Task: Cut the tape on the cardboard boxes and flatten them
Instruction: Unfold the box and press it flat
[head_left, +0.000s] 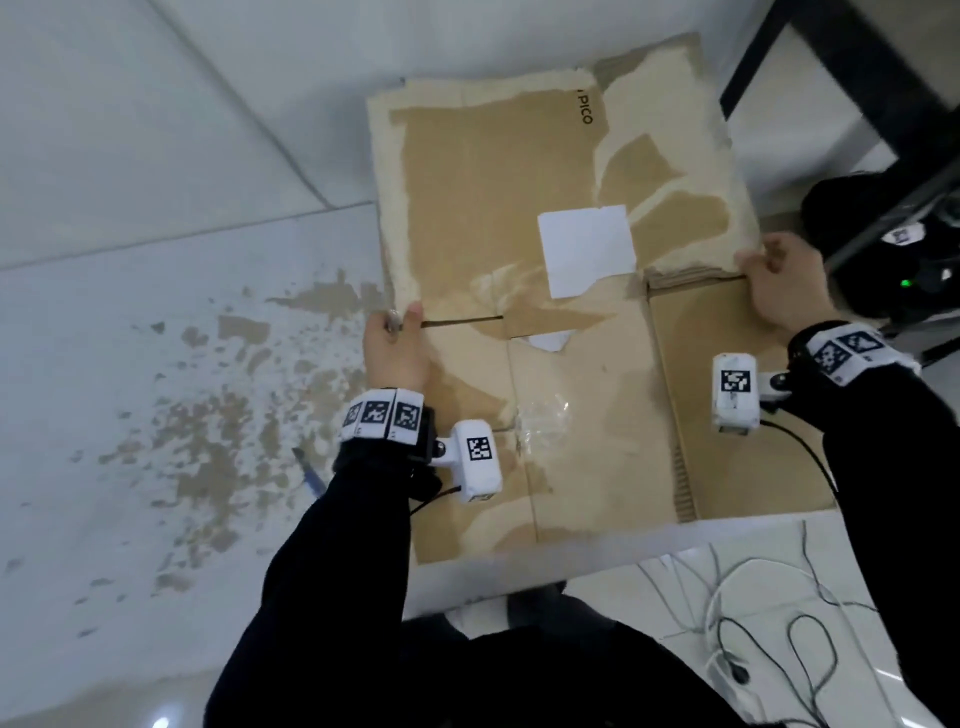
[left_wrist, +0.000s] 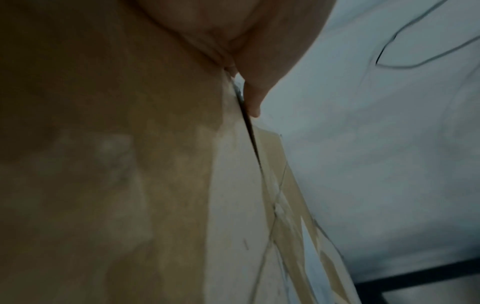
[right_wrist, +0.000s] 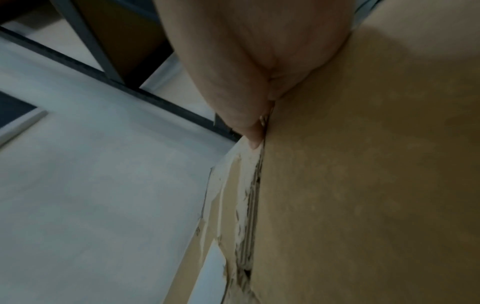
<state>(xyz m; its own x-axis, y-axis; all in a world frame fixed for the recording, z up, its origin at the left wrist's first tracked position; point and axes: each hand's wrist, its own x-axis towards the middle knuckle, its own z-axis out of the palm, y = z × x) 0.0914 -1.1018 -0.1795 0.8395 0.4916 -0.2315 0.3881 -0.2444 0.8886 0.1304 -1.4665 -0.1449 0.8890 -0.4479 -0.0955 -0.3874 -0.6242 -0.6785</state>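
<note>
tiled floor (head_left: 156, 156), pale, flecked with brown paper scraps at left. on it lies the flattened cardboard box (head_left: 519, 208), worn, outer paper torn in patches, "pico" printed near the far edge. a near flap (head_left: 597, 441) is folded toward the person, meeting the main panel along a seam at hand level.

left hand (head_left: 395, 348) grips the box's left edge at that seam, thumb on top, fingers curled under. right hand (head_left: 779, 291) grips the right edge at the same line, fingers wrapped over the stacked layers. both wrist views show skin hard against cardboard, little else.

judgement: box is cut and collapsed; the step is lifting or squaring it flat. pull both sides evenly so the layers stay aligned, keep thumbs pressing the seam, don't drag on the torn paper or it peels more.

white label (head_left: 587, 249) mid-panel, partly peeled. clear tape remnant (head_left: 543, 415) crumpled on the near flap. blue-handled tool (head_left: 311, 475), likely the cutter, on the floor beside the left sleeve. loose cables (head_left: 779, 623) at lower right.
</note>
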